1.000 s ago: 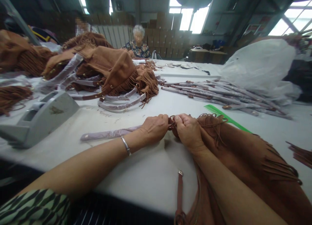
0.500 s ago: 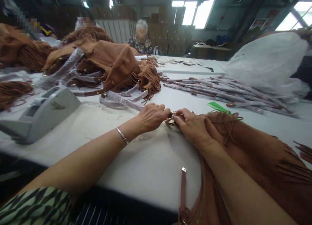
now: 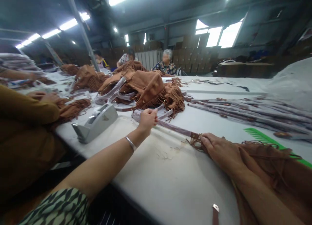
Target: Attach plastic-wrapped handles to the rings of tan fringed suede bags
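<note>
A plastic-wrapped bag strap (image 3: 174,129) runs across the table, with a bare brown end fitted with small metal studs. My left hand (image 3: 147,121) is closed over the strap partway along; its fingertips are partly hidden. My right hand (image 3: 220,152) grips the strap's brown end, where thin brown laces dangle beneath. Under my right forearm lies a brown fringed bag (image 3: 287,182). Its short tab with a metal tip (image 3: 215,208) rests near the table's front edge.
A grey tape dispenser (image 3: 97,122) stands left of my left arm. Fringed bags (image 3: 148,85) are piled beyond it. Wrapped straps (image 3: 239,109) and a green comb (image 3: 265,137) lie to the right. A co-worker's sleeve (image 3: 26,105) is close on the left; others sit across the table.
My left hand has moved left, away from my right hand, along the strap, which now stretches between them. The view has turned left and up, bringing a nearby co-worker into sight.
</note>
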Demonstrator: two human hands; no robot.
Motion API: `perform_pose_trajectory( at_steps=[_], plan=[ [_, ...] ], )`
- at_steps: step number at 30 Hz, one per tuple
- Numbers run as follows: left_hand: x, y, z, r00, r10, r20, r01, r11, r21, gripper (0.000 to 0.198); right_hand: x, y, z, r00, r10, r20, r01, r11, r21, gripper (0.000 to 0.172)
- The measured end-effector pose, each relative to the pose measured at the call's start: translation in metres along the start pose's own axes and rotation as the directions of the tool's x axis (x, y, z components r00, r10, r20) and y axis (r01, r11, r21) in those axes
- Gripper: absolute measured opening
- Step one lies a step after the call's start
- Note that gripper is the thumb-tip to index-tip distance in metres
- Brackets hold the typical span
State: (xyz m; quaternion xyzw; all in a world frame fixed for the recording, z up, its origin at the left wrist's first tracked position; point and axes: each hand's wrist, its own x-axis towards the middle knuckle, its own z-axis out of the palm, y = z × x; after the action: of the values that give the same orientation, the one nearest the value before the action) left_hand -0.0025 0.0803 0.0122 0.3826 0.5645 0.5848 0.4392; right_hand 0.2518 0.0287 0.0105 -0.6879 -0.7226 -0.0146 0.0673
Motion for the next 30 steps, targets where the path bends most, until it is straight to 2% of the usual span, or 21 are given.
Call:
perform_pose_trajectory(
  at_steps=[2,4,6,9,13,15,18,20,21,23,24,25,26,28,29,30],
  plan=[
    [0.008,0.000,-0.019,0.981,-0.192,-0.008,0.191,0.979,-0.067,0.018,0.000,0.000,0.002,1.000,-0.004,-0.008,0.004,1.000,0.011,0.041],
    [0.012,-0.004,-0.029,0.935,-0.340,0.097,0.352,0.926,-0.140,0.025,0.001,0.002,0.005,0.999,-0.032,-0.029,0.033,0.998,0.043,0.041],
    [0.013,-0.012,-0.029,0.896,-0.388,0.217,0.433,0.874,-0.220,0.034,0.001,0.005,0.008,0.994,-0.088,-0.067,0.095,0.990,0.109,0.039],
    [0.020,-0.024,-0.017,0.895,-0.355,0.269,0.434,0.828,-0.355,0.040,-0.003,0.010,0.006,0.976,-0.173,-0.132,0.205,0.934,0.292,0.038],
    [0.040,-0.026,-0.010,0.950,-0.211,0.231,0.303,0.798,-0.521,0.046,-0.014,0.015,-0.009,0.957,-0.267,-0.116,0.290,0.846,0.448,0.038],
    [0.049,-0.021,-0.016,0.975,-0.099,0.197,0.197,0.795,-0.574,0.046,-0.016,0.017,-0.013,0.957,-0.279,-0.074,0.282,0.847,0.451,0.039],
    [0.049,-0.010,-0.024,0.991,0.079,0.107,0.000,0.805,-0.594,0.040,-0.010,0.019,-0.006,0.975,-0.212,-0.071,0.221,0.877,0.426,0.043],
    [0.039,-0.006,-0.022,0.981,0.184,0.062,-0.121,0.828,-0.548,0.036,-0.003,0.018,0.002,0.967,-0.165,-0.192,0.228,0.897,0.379,0.047],
    [0.031,-0.007,-0.018,0.973,0.227,0.053,-0.168,0.842,-0.512,0.034,0.000,0.016,0.005,0.944,-0.154,-0.293,0.255,0.902,0.349,0.049],
    [0.009,-0.011,-0.006,0.952,0.296,0.071,-0.237,0.869,-0.435,0.032,0.001,0.010,0.006,0.857,-0.153,-0.492,0.332,0.895,0.299,0.051],
    [-0.003,-0.014,0.002,0.935,0.341,0.098,-0.281,0.881,-0.381,0.031,-0.001,0.007,0.004,0.821,-0.152,-0.550,0.368,0.878,0.306,0.051],
    [-0.015,-0.018,0.010,0.906,0.399,0.140,-0.343,0.888,-0.307,0.030,-0.005,0.002,0.001,0.812,-0.148,-0.565,0.395,0.851,0.345,0.050],
    [-0.026,-0.020,0.017,0.866,0.462,0.190,-0.421,0.880,-0.220,0.030,-0.009,-0.002,-0.002,0.832,-0.145,-0.536,0.408,0.814,0.413,0.049],
    [-0.044,-0.021,0.031,0.793,0.541,0.282,-0.541,0.837,-0.084,0.029,-0.020,-0.011,-0.008,0.911,-0.193,-0.365,0.383,0.727,0.571,0.049],
    [-0.050,-0.020,0.036,0.782,0.549,0.295,-0.556,0.828,-0.069,0.028,-0.025,-0.015,-0.010,0.934,-0.244,-0.263,0.357,0.704,0.614,0.049],
    [-0.055,-0.017,0.041,0.795,0.538,0.280,-0.533,0.840,-0.101,0.028,-0.029,-0.019,-0.011,0.938,-0.300,-0.174,0.341,0.704,0.623,0.051]
  ],
)
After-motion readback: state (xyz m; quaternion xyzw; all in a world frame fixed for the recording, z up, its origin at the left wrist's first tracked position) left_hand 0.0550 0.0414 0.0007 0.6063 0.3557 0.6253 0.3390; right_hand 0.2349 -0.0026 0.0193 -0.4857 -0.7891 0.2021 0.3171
